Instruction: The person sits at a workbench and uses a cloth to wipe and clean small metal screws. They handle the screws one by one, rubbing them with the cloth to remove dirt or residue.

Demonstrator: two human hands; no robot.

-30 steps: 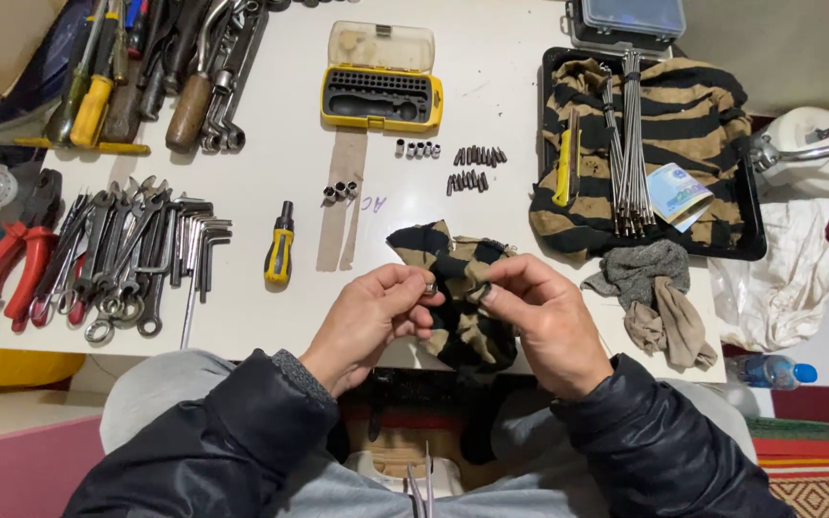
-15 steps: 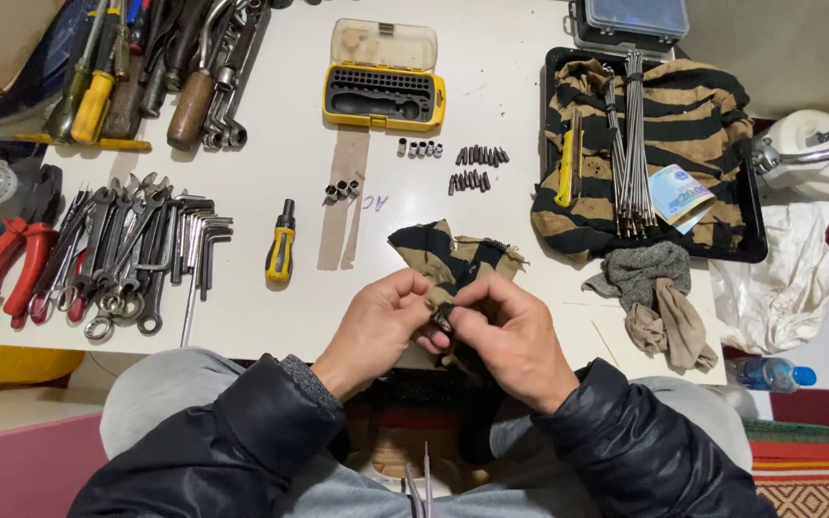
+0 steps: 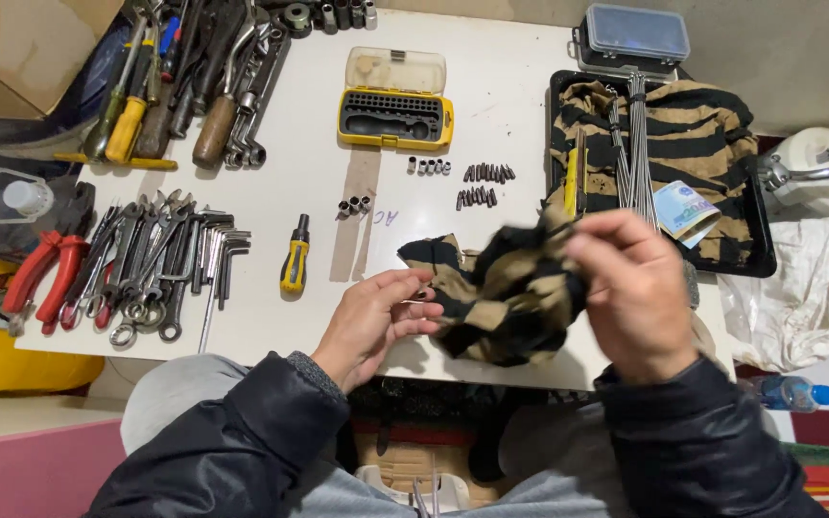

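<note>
My left hand (image 3: 376,321) pinches a small metal piece (image 3: 420,296) between thumb and fingertips; I can't make out what it is. My right hand (image 3: 637,293) bunches the tan-and-black striped cloth rag (image 3: 501,297), fingers curled tight around its upper edge, blurred. The rag drapes between both hands. If my pinch loosens, the piece could slip off the white table (image 3: 271,317) edge just below my fingers.
</note>
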